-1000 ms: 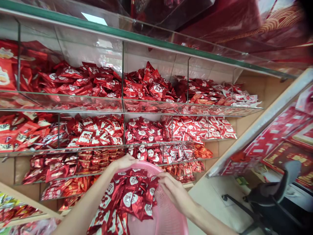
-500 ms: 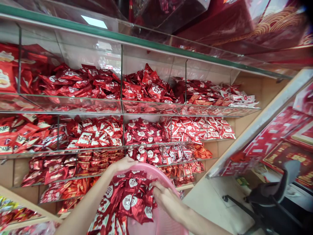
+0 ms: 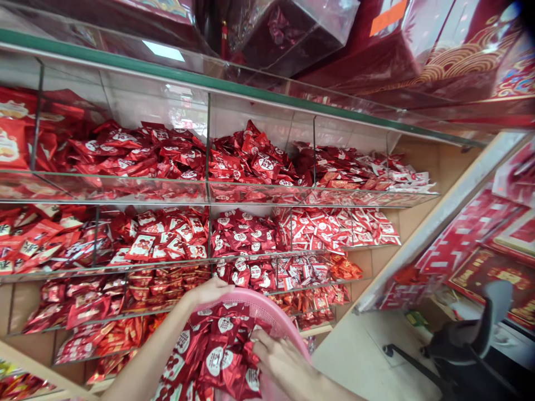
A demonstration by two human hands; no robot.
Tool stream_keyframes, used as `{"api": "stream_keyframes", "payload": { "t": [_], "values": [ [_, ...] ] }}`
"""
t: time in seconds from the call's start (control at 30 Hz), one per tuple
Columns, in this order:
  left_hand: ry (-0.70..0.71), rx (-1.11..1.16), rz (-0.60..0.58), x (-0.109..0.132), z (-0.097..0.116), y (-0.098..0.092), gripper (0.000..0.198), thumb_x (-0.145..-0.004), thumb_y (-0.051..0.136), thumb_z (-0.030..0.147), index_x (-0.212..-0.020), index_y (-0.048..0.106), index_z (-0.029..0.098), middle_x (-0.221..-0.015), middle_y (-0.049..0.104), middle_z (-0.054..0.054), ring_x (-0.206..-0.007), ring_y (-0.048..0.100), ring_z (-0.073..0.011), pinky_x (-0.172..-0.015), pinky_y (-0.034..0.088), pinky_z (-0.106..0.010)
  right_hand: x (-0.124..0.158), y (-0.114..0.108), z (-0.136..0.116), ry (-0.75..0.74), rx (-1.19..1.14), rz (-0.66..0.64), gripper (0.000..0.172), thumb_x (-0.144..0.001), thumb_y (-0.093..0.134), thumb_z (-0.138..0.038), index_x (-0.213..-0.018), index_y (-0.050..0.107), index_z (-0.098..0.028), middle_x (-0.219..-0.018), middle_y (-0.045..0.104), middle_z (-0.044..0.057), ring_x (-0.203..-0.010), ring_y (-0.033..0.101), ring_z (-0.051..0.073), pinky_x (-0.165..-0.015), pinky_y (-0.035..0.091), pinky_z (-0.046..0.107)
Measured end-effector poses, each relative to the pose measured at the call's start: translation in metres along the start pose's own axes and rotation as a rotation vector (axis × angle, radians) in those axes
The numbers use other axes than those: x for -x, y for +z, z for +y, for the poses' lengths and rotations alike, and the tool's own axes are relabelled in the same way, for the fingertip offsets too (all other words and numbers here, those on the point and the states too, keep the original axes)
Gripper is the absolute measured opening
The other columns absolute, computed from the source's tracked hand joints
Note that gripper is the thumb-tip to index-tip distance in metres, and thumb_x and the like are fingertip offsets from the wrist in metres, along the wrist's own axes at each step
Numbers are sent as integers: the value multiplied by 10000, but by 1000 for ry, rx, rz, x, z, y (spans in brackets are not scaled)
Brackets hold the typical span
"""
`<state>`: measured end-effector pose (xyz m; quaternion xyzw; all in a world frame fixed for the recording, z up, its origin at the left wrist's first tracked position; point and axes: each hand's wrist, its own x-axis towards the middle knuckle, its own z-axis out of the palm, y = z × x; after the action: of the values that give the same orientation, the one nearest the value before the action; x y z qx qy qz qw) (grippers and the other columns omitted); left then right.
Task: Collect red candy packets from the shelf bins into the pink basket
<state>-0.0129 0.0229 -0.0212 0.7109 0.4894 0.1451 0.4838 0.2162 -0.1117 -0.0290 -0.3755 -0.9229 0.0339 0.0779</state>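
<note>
A pink plastic basket [image 3: 288,317] with a perforated rim is at the bottom middle, holding many shiny dark red snack packets [image 3: 221,356] with white round labels. My left hand [image 3: 211,292] is closed over the basket's far left rim. Inside the basket, my right hand [image 3: 273,356] has its fingers curled against the packets at the right of the pile. Its fingertips press on a red packet [image 3: 251,359], though they are partly hidden. Some packets with white patches and red fruit pictures [image 3: 173,367] lie at the basket's left.
Glass-divided shelves [image 3: 259,257] filled with red packets [image 3: 240,231] rise in front of me. A green-edged glass shelf [image 3: 259,97] above bears large dark red boxes [image 3: 288,33]. On the right are a black office chair [image 3: 472,334], a pale floor [image 3: 359,356] and red boxes [image 3: 493,273].
The shelves appear slightly lower as my view tilts up. My right hand has shifted a little left over the packets. My left hand stays on the rim.
</note>
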Motion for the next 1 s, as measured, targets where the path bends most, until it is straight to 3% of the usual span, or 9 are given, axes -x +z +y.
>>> {"api": "stream_keyframes", "payload": {
  "t": [0.1,0.23,0.37,0.47,0.53,0.67,0.8,1.0],
  "values": [
    [-1,9,27,3,3,-1,504,-669,483,646,-492,370,188,-490,294,49,-508,269,-96,-503,209,-249,-1,-13,2,9,77,-8,75,-835,509,-213,-908,517,-195,-1061,593,45,-676,629,146,-578,494,244],
    [-14,62,32,3,2,-1,463,-680,492,610,-519,419,181,-495,325,41,-507,280,-103,-501,208,-259,-23,-61,17,61,49,106,95,-868,488,-281,-847,525,-195,-873,607,13,-659,606,139,-565,456,231],
    [20,29,8,-2,-1,-1,493,-674,473,639,-511,350,190,-508,288,55,-513,250,-92,-511,209,-247,-81,-117,59,80,-44,368,154,-905,416,-277,-885,544,-193,-860,602,29,-743,592,134,-671,450,241],
    [40,12,4,-6,-2,-1,507,-672,467,648,-511,298,197,-517,243,63,-519,225,-87,-515,196,-239,-138,-141,95,164,-116,477,188,-855,510,-283,-1007,540,-177,-963,615,64,-855,592,164,-770,446,275],
    [45,5,4,-6,-2,-2,514,-679,459,652,-511,286,198,-522,229,63,-522,215,-86,-515,190,-239,-172,-146,114,266,-163,448,285,-817,562,-301,-1064,537,-160,-1021,617,92,-954,580,203,-829,434,309],
    [37,10,7,-4,-3,-4,524,-684,454,662,-511,284,198,-527,229,59,-515,203,-83,-506,172,-245,-211,-139,132,288,-193,385,369,-740,642,-337,-1047,564,-149,-1035,626,97,-989,573,236,-853,433,337],
    [20,3,13,0,-1,-6,536,-675,445,686,-517,293,196,-528,230,58,-514,208,-82,-498,165,-243,-222,-129,136,269,-221,341,480,-696,685,-318,-1130,533,-176,-1152,588,93,-1030,560,229,-880,426,330],
    [1,3,11,2,6,-8,514,-668,457,661,-516,310,192,-517,245,58,-515,221,-83,-497,166,-237,-230,-125,139,276,-216,364,451,-726,658,-288,-1146,530,-184,-1121,604,83,-1011,565,223,-872,430,333]
  ]
}}
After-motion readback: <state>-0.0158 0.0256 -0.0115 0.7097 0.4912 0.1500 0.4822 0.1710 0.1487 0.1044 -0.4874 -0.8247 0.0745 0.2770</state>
